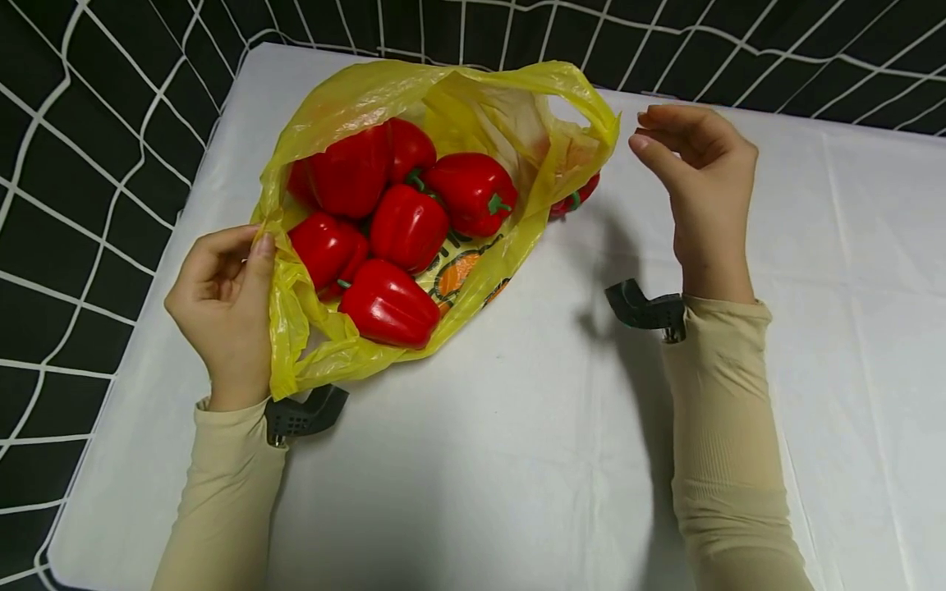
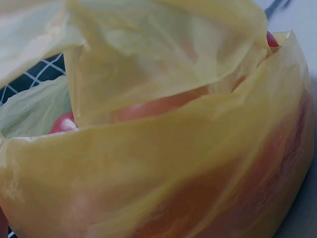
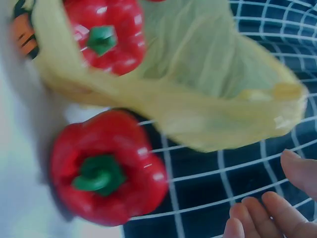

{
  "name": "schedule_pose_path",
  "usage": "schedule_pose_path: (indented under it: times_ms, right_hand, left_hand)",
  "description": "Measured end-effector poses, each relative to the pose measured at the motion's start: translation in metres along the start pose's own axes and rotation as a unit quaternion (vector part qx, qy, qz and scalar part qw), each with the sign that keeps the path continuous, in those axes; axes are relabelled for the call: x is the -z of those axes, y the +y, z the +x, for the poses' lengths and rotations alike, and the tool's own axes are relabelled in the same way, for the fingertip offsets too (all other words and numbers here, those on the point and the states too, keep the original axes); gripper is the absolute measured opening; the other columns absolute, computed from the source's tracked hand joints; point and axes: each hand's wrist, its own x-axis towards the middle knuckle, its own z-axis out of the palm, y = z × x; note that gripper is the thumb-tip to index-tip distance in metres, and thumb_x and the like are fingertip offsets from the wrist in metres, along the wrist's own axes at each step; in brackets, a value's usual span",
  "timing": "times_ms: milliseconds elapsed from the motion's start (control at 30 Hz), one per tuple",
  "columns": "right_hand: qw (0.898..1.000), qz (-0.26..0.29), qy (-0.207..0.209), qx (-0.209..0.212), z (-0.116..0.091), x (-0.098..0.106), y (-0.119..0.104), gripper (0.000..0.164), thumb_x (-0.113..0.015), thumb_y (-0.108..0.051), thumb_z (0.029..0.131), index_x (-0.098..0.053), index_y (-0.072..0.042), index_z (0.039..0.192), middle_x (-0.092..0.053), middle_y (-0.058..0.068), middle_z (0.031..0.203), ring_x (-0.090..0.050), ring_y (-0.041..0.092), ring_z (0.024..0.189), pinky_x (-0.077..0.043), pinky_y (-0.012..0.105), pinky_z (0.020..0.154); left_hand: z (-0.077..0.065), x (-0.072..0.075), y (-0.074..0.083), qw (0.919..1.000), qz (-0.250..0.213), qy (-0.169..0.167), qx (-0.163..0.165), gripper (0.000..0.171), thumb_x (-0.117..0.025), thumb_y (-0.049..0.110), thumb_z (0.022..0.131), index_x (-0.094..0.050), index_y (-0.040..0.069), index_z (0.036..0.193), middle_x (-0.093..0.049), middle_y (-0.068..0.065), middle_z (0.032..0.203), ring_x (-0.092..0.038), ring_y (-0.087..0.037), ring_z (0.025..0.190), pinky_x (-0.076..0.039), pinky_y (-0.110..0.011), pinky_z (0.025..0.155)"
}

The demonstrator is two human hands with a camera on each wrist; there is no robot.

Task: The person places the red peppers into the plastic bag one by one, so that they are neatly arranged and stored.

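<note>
A yellow plastic bag (image 1: pixel 535 209) lies with its mouth spread wide, several red bell peppers (image 1: pixel 409 228) inside it. My left hand (image 1: pixel 225 304) pinches the bag's left edge between thumb and fingers. Beyond the bag's right handle, my right hand (image 1: pixel 705 180) is held apart from it, fingers loosely bent and nothing between them. One more red bell pepper (image 3: pixel 106 168) sits outside the bag on its right side, partly hidden by it in the head view. In the left wrist view the yellow plastic covers most of the peppers.
A white-covered table (image 1: pixel 502 460) carries everything. Dark walls with a white grid net (image 1: pixel 66 271) border it at the left and back. Each wrist wears a black camera mount (image 1: pixel 306 413) over a beige sleeve.
</note>
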Motion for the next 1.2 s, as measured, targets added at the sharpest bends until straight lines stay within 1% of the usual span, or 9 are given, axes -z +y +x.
schedule_pose_path:
  times_ms: [133,267,467,500,667,767,867,1033,1200]
  right_hand:
    - [0.999,-0.011,0.006,-0.041,0.004,0.001,0.015,0.024,-0.075,0.002,0.076,-0.069,0.000,0.099,-0.065,0.010,0.099,-0.060,0.021,0.090,-0.050,0.024,0.085]
    - [0.997,-0.012,0.007,-0.071,0.007,0.002,0.031,0.028,-0.073,0.001,0.078,-0.066,0.002,0.105,-0.064,0.009,0.101,-0.060,0.020,0.093,-0.050,0.024,0.085]
    - [0.996,-0.041,-0.002,-0.084,0.008,-0.001,0.050,0.029,-0.069,-0.003,0.082,-0.062,0.000,0.110,-0.062,0.006,0.104,-0.057,0.017,0.096,-0.047,0.024,0.087]
    - [0.995,-0.047,-0.004,-0.084,0.008,-0.001,0.052,0.029,-0.069,-0.004,0.083,-0.062,0.000,0.110,-0.062,0.005,0.104,-0.056,0.017,0.097,-0.046,0.023,0.088]
    - [0.989,-0.099,-0.018,-0.107,0.006,-0.004,0.057,0.036,-0.071,-0.011,0.083,-0.059,-0.002,0.116,-0.060,0.005,0.110,-0.054,0.016,0.101,-0.045,0.022,0.088]
    - [0.982,-0.142,-0.029,-0.121,0.005,-0.007,0.059,0.042,-0.071,-0.016,0.084,-0.056,-0.003,0.121,-0.058,0.007,0.116,-0.053,0.016,0.103,-0.045,0.023,0.087]
    - [0.976,-0.174,-0.040,-0.126,0.005,-0.008,0.060,0.045,-0.070,-0.020,0.085,-0.054,-0.003,0.124,-0.057,0.009,0.120,-0.052,0.016,0.106,-0.045,0.024,0.091]
    - [0.972,-0.188,-0.053,-0.129,0.005,-0.010,0.062,0.048,-0.069,-0.021,0.086,-0.052,-0.002,0.126,-0.055,0.011,0.123,-0.051,0.018,0.110,-0.042,0.026,0.098]
    - [0.967,-0.205,-0.067,-0.136,0.005,-0.012,0.063,0.049,-0.068,-0.024,0.086,-0.051,-0.003,0.127,-0.054,0.009,0.120,-0.049,0.017,0.108,-0.040,0.024,0.096]
  left_hand:
    - [0.000,0.000,0.000,1.0000,0.003,0.000,0.000,0.009,-0.067,-0.010,0.080,-0.070,-0.004,0.085,-0.066,-0.013,0.083,-0.060,-0.020,0.070,-0.053,-0.020,0.070]
    - [0.000,0.000,0.000,1.0000,0.002,0.001,0.000,0.008,-0.068,-0.009,0.079,-0.070,-0.004,0.085,-0.066,-0.014,0.082,-0.060,-0.020,0.070,-0.053,-0.020,0.070]
    - [0.000,0.000,0.000,1.0000,-0.002,-0.001,0.000,0.009,-0.067,-0.011,0.079,-0.070,-0.005,0.086,-0.066,-0.014,0.083,-0.061,-0.021,0.071,-0.054,-0.022,0.073]
    - [0.000,0.000,0.000,1.0000,-0.003,-0.001,-0.001,0.009,-0.067,-0.011,0.079,-0.069,-0.006,0.086,-0.066,-0.013,0.083,-0.061,-0.020,0.071,-0.054,-0.021,0.072]
    - [0.000,0.000,-0.001,1.0000,0.000,-0.001,-0.001,0.007,-0.067,-0.010,0.079,-0.068,-0.009,0.086,-0.066,-0.012,0.081,-0.059,-0.019,0.067,-0.053,-0.020,0.069]
    - [0.000,0.001,-0.002,1.0000,0.000,-0.001,-0.001,0.008,-0.068,-0.010,0.079,-0.070,-0.006,0.085,-0.066,-0.014,0.081,-0.059,-0.019,0.067,-0.053,-0.020,0.069]
    - [0.000,0.000,-0.001,1.0000,0.000,-0.003,-0.001,0.009,-0.068,-0.010,0.079,-0.070,-0.005,0.085,-0.066,-0.014,0.082,-0.059,-0.020,0.068,-0.054,-0.021,0.070]
    - [0.000,0.001,-0.001,1.0000,0.003,-0.006,-0.001,0.010,-0.067,-0.010,0.079,-0.070,-0.004,0.086,-0.066,-0.013,0.082,-0.059,-0.020,0.069,-0.054,-0.021,0.072]
    - [0.000,0.001,-0.001,1.0000,0.004,-0.007,-0.001,0.008,-0.067,-0.010,0.079,-0.069,-0.006,0.086,-0.066,-0.013,0.082,-0.059,-0.020,0.069,-0.054,-0.021,0.071]
